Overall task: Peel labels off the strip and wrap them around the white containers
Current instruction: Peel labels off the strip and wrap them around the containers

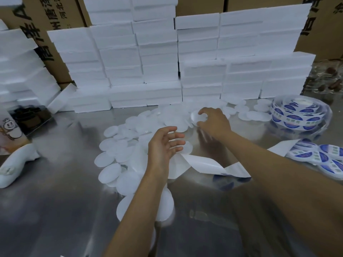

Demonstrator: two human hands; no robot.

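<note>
A shiny metal table fills the view, backed by a wall of stacked white foam boxes with brown cartons behind them. At far left a white bottle-like object lies on its side beside a printed card. A spread of flat round white containers runs from the near middle of the table toward the boxes. The left hand hovers over them, palm turned right, fingers spread and relaxed, holding nothing. Beneath it the peeled backing strip trails with its long axis running rightward, toward a pile of labelled containers. The right hand curls its fingers and thumb round one white container farther back. At far right sits the label roll, lying flat, its blue labels facing outward.
</note>
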